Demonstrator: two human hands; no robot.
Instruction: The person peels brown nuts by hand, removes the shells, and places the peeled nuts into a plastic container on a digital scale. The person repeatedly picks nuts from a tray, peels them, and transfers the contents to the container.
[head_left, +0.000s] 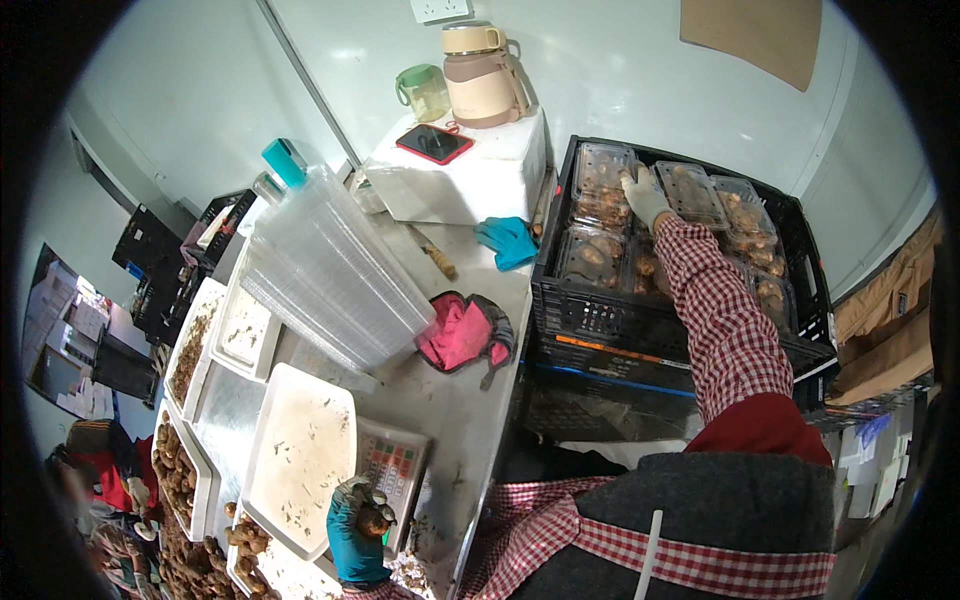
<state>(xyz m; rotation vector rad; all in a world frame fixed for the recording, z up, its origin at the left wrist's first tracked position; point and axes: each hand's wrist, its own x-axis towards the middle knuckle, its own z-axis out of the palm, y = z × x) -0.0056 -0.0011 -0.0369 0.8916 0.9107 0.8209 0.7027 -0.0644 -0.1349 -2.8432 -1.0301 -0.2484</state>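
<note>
My left hand [358, 520], in a teal glove, has its fingers curled round a brown mushroom [374, 521] beside a scale [392, 462] with coloured keys. A white tray [300, 420] with scattered specks rests on that scale. My right hand [645, 195], in a pale glove, reaches into a black crate [565, 320] and grips the edge of a clear lidded punnet among several others holding mushrooms [590, 258]. A tall stack of clear empty containers [335, 275] leans across the steel table [466, 420].
A foam box [440, 195] carries a phone [434, 143], a cup [422, 95] and a flask [482, 85]. A blue glove [503, 240] and pink cloth [450, 330] lie nearby. Trays of mushrooms [175, 480] line the left, where co-workers [100, 470] are. Cardboard [880, 290] stands at right.
</note>
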